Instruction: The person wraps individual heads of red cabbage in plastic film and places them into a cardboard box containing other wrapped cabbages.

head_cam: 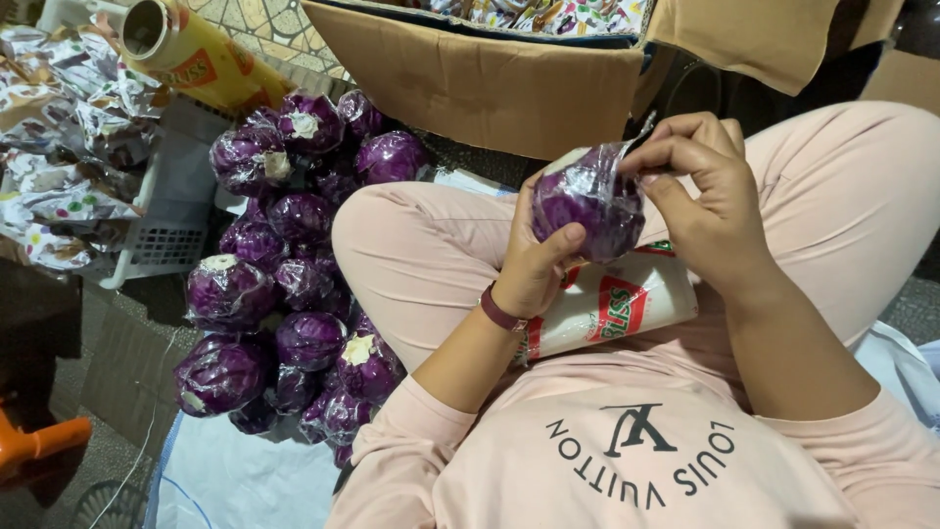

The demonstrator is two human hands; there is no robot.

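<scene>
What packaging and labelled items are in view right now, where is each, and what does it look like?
Wrap roll box: on the lap under the cabbage that both hands hold; long, white with red and green label.
Second roll: top left, above the basket; yellow-orange tube, open end showing.
Cardboard box: top centre; brown, flaps open, colourful printed packets inside.

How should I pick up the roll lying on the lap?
Grip the roll around its bare right end, coming from above. It's a long round tube lying flat across the lap, and the hands holding the cabbage cover its left part.
</scene>
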